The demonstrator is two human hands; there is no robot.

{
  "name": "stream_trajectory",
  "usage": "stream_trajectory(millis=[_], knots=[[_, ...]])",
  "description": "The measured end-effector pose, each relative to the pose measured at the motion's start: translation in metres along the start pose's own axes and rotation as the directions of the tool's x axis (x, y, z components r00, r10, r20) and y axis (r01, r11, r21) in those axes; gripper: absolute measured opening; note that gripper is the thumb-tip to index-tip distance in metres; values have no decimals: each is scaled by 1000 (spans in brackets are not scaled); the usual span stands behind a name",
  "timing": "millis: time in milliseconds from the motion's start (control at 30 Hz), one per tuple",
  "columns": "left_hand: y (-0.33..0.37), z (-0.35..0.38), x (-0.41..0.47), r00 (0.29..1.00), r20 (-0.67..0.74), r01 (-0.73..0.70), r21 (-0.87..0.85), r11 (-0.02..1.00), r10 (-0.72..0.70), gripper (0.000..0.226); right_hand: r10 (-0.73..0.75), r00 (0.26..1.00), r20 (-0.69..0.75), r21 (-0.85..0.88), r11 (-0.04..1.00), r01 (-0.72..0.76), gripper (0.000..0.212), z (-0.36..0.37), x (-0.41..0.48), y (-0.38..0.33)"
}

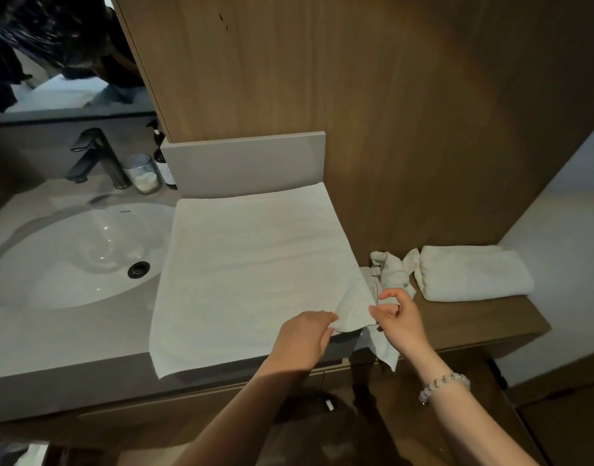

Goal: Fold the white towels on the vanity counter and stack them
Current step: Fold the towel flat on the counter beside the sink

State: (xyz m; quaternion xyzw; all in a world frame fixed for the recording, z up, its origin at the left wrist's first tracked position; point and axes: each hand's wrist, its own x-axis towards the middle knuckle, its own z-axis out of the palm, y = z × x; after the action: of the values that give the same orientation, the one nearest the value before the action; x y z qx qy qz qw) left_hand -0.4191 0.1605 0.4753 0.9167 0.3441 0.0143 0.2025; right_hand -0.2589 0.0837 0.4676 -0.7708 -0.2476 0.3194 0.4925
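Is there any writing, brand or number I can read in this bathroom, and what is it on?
No text here is legible.
Pale label on the dark bottle: too blurred to read.
Tiny dark mark on the far rim of the sink: too small to read.
On the spread towel and the folded towel: no writing visible.
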Motion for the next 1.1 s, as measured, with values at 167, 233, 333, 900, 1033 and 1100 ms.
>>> stream_trajectory(millis=[167, 233, 333, 900, 1033, 1100], knots=[[-7, 5, -5, 1000, 16, -20, -10, 1000, 20, 46, -24, 995, 94, -78, 996, 31, 28, -1, 1, 12], [-11, 7, -9, 998, 50, -41, -4, 999, 41, 53, 42, 987, 157, -44, 998, -35, 38, -3, 4, 13], [-13, 7, -11, 996, 81, -48, -9, 999, 49, 60, 76, 964, 254, -28, 997, -72, 43, -8, 3, 14], [-18, -21, -10, 984, -175, -1, -110, 994, -19, 31, -138, 972, 188, 38, 990, 133, 6, -14, 18, -10], [-24, -30, -6, 973, -230, 26, -47, 999, -36, 35, -267, 960, 84, -179, 944, 278, 12, -5, 29, -23], [-28, -35, -5, 968, -245, 46, -38, 998, -54, 38, -287, 954, 85, -162, 941, 297, 18, 2, 32, -31]])
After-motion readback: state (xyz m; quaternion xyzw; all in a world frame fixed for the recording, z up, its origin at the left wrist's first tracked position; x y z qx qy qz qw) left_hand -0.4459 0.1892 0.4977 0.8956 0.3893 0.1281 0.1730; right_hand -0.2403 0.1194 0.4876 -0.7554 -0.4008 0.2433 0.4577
